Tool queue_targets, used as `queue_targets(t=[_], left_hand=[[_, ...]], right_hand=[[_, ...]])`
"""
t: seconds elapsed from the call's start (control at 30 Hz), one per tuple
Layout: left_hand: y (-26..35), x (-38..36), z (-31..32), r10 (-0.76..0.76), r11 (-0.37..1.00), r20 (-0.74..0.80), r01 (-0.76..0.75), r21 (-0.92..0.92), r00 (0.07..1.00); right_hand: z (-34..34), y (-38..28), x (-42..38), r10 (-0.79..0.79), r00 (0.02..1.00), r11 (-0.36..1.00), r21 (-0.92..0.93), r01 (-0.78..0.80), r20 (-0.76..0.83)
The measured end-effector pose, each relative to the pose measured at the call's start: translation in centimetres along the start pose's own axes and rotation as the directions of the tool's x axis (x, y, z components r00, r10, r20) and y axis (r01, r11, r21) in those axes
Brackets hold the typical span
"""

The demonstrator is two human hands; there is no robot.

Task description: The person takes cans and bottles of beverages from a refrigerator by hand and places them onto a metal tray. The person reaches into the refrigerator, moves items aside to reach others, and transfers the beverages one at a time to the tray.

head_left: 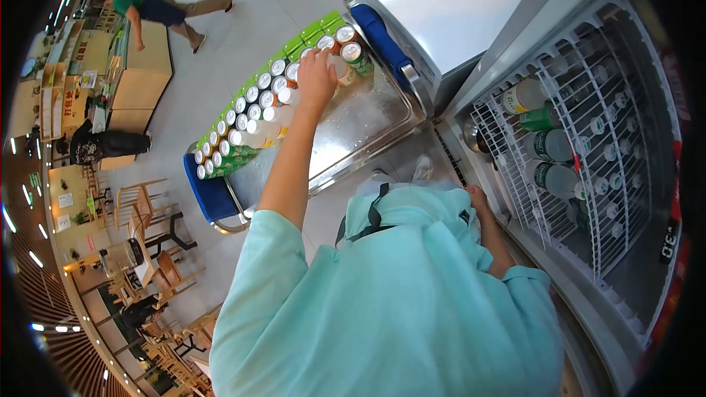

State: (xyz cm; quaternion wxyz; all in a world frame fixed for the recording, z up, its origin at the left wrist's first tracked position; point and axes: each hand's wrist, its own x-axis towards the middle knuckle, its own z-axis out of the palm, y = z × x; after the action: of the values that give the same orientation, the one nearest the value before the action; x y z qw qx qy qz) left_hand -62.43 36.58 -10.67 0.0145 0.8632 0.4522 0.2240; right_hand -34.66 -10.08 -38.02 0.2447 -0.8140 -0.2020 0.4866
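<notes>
My left hand [318, 77] reaches down over the drinks on a metal cart [349, 129]. Its bent fingers close around the top of a clear plastic bottle [341, 70] with an orange label. Beside it stand rows of upright cans [252, 94] with silver lids, and several white-capped bottles [273, 115] in the near row. A green can [354, 57] is at the right end. Close to my right side, my right hand [478, 198] is low by the edge of an upright fridge [501, 209]. Its fingers are mostly hidden.
White wire racks [566, 95] in the fridge hold bottles [553, 176] and cans. Blue padded handles [379, 35] cap the cart's ends; a green strip [312, 31] runs along its far side. A person in green [143, 4] walks at upper left, near counters and wooden tables.
</notes>
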Motion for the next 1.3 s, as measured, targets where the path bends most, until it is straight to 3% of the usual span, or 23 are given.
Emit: queue_targets(t=[0.03, 0.13, 0.27, 0.3, 0.33, 0.37, 0.4, 0.43, 0.5, 0.53, 0.6, 0.7, 0.8, 1.0, 1.1, 1.17, 1.3], left_hand=[[-0.2, 0.1, 0.2, 0.009, 1.000, -0.009, -0.009, 0.017, 1.000], [-1.1, 1.0, 0.3, -0.040, 0.999, 0.114, 0.042, -0.015, 0.993], [-1.5, 1.1, 0.7, 0.015, 0.997, 0.146, -0.026, 0.074, 0.989], [-1.3, 1.3, 0.4, -0.029, 0.995, 0.217, 0.007, 0.100, 0.976], [-1.9, 1.2, 0.9, 0.022, 0.995, 0.201, -0.041, 0.090, 0.979], [-2.0, 1.3, 1.0, 0.015, 0.994, 0.222, -0.039, 0.103, 0.975], [-2.2, 1.3, 1.2, 0.046, 0.993, 0.214, -0.067, 0.095, 0.976], [-1.7, 1.1, 0.8, 0.065, 0.990, 0.216, -0.090, 0.108, 0.974], [-0.8, 0.7, 0.6, 0.084, 0.980, 0.213, -0.120, 0.159, 0.973], [0.1, 0.5, 0.3, 0.091, 0.977, 0.228, -0.131, 0.166, 0.970], [1.5, 0.1, -0.6, 0.095, 0.971, 0.257, -0.147, 0.190, 0.962], [2.9, -1.4, -0.9, 0.058, 0.986, 0.267, -0.096, 0.134, 0.962], [3.3, -3.5, -0.9, 0.047, 0.998, 0.182, -0.054, 0.033, 0.982], [3.5, -6.4, -1.6, -0.068, 0.989, 0.195, 0.092, -0.119, 0.978], [1.6, -7.5, -0.6, -0.082, 0.978, 0.128, 0.104, -0.180, 0.988], [2.2, -7.7, -1.3, -0.152, 0.962, 0.146, 0.180, -0.204, 0.978], [3.6, -8.6, -3.3, -0.236, 0.922, 0.165, 0.274, -0.275, 0.958]], right_hand=[[0.0, 1.1, -0.4, 0.023, 1.000, 0.999, 0.047, -0.024, 0.018], [0.2, 2.7, -0.8, -0.142, 0.990, 0.990, 0.015, 0.142, -0.015], [0.3, 4.5, -0.5, -0.282, 0.959, 0.958, -0.043, 0.282, 0.008], [0.0, 3.3, -0.9, -0.137, 0.989, 0.990, 0.041, 0.135, 0.049], [0.6, 3.6, -0.3, -0.188, 0.982, 0.982, 0.002, 0.188, -0.024], [1.6, 3.5, 0.2, -0.099, 0.985, 0.995, -0.028, 0.096, -0.143], [1.5, 3.1, 0.5, -0.059, 0.992, 0.997, 0.043, 0.064, -0.108], [0.4, 1.2, -0.5, -0.107, 0.994, 0.993, -0.045, 0.106, -0.016], [0.2, -0.9, -0.9, -0.104, 0.992, 0.994, -0.019, 0.103, -0.075], [0.1, -1.0, -0.3, -0.129, 0.992, 0.985, -0.119, 0.128, -0.001], [0.6, -1.8, 0.3, -0.024, 0.998, 0.999, -0.040, 0.022, -0.056], [0.4, -3.8, 0.7, 0.008, 1.000, 0.998, 0.060, -0.006, -0.030], [0.3, -6.5, 1.1, -0.082, 0.995, 0.997, -0.007, 0.082, -0.064], [-0.1, -12.5, 1.4, -0.291, 0.948, 0.957, -0.025, 0.290, -0.125], [-0.3, -15.9, 1.2, -0.347, 0.936, 0.932, 0.089, 0.351, -0.062], [-0.1, -17.6, 1.5, -0.465, 0.884, 0.873, 0.144, 0.467, -0.045], [-1.3, -24.5, -3.2, -0.606, 0.796, 0.795, 0.044, 0.606, -0.014]])
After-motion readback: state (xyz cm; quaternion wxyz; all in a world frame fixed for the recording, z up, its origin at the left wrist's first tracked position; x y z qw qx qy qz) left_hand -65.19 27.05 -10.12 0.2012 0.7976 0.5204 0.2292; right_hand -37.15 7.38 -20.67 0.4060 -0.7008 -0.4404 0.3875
